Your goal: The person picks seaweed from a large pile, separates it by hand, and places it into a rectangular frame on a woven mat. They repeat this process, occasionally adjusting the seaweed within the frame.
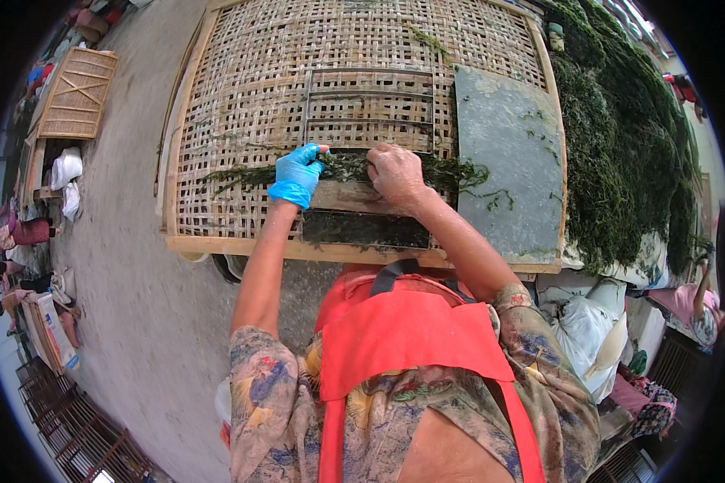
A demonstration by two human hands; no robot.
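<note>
My left hand (299,171), in a blue glove, is closed on the left part of a strand bundle of dark green seaweed (347,164). Bare, my right hand (396,175) grips the same bundle farther right, its fingers curled. The bundle lies across a metal frame with several crossbars (371,122), which rests on a woven bamboo rack (248,108). Just below my hands is a wooden board (344,196) laid across the frame. Nearest my body, a dark flat layer of seaweed (362,229) fills one section of the frame.
A grey flat sheet (507,175) with seaweed scraps covers the rack's right side. Beyond the rack rises a large heap of seaweed (622,133). White sacks (589,338) stand at lower right. Other people work at the far left and right, near another woven rack (78,93).
</note>
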